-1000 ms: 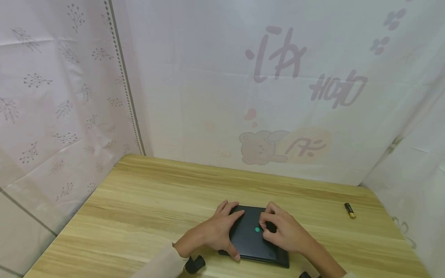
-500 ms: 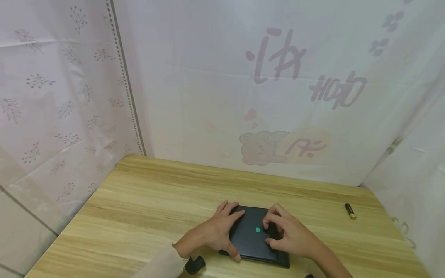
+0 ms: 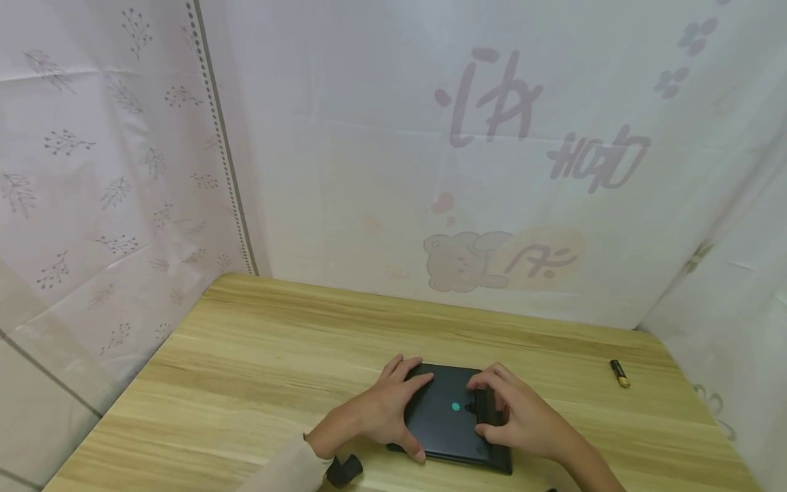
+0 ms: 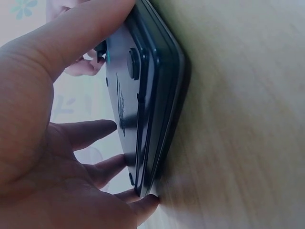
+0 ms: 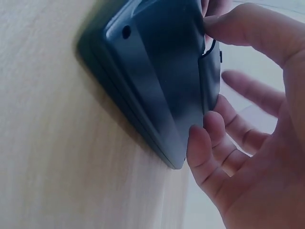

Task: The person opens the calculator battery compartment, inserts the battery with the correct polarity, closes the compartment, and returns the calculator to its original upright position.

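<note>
A flat black device (image 3: 435, 417), like a calculator turned face down, lies on the table with a green dot on its back. My left hand (image 3: 387, 403) spans its left part and grips it, thumb at the near edge and fingers at the far edge. In the left wrist view, a round foot (image 4: 133, 64) shows on the underside. My right hand (image 3: 516, 413) is over the right part, where a small dark cover with a tab (image 3: 471, 408) sits tilted between thumb and fingertips. The right wrist view shows this cover (image 5: 211, 78) standing out from the back.
A black and gold battery (image 3: 619, 374) lies on the wooden table (image 3: 295, 335) at the far right. A black wrist-camera mount (image 3: 344, 470) sits at my left wrist. Printed white curtains (image 3: 344, 171) hang behind and beside the table.
My right hand has shifted slightly right and its fingers have spread from a tight pinch, so the small tab now shows. The left hand and the device have stayed in place.
</note>
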{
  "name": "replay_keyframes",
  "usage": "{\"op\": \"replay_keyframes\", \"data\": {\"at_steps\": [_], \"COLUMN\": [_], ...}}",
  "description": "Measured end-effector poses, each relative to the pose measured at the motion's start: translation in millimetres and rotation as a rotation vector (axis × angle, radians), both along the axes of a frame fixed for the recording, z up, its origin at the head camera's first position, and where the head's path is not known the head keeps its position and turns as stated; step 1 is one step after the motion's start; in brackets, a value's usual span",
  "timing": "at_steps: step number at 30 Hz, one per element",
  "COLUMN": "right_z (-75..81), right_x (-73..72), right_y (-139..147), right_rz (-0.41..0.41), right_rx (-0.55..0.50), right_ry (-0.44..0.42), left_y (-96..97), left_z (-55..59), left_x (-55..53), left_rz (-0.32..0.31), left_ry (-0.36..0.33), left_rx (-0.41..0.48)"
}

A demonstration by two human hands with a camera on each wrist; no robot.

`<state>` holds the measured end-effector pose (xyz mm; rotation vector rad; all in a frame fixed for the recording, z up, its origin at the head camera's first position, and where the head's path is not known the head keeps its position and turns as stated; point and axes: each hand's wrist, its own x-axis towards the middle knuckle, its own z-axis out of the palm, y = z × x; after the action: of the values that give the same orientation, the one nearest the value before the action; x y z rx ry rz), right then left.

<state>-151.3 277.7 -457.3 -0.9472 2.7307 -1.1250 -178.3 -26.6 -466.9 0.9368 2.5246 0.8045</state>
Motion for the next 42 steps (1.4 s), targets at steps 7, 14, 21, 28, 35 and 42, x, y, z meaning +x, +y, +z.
{"op": "replay_keyframes", "data": {"at_steps": [7,14,21,28,35,42], "right_z": [0.5,2.4,0.9,-1.2,-1.7,-1.2], "right_x": [1.0,0.8,1.6,1.7,-0.1,-0.3], "right_y": [1.7,2.0,4.1,7.1,10.4,11.4], "right_rz": [-0.053,-0.074,-0.080,-0.078,-0.056,-0.046], "right_rx": [-0.006,-0.021,-0.038,-0.056,-0.071,-0.075], "right_ry": [-0.052,-0.089,-0.119,-0.135,-0.160,-0.180], "left_y": [-0.5,-1.5,-2.2,-2.6,-4.1,-3.1], "left_z": [0.4,-0.5,-1.8,-2.3,-3.4,-3.7], "left_x": [0.7,0.9,1.3,0.4,-0.2,-0.1], "left_rz": [0.007,0.007,0.003,0.000,-0.019,-0.003], "left_ry": [-0.012,-0.009,-0.007,-0.002,-0.011,-0.011], "left_rx": [0.014,0.031,0.042,0.053,0.073,0.071]}}
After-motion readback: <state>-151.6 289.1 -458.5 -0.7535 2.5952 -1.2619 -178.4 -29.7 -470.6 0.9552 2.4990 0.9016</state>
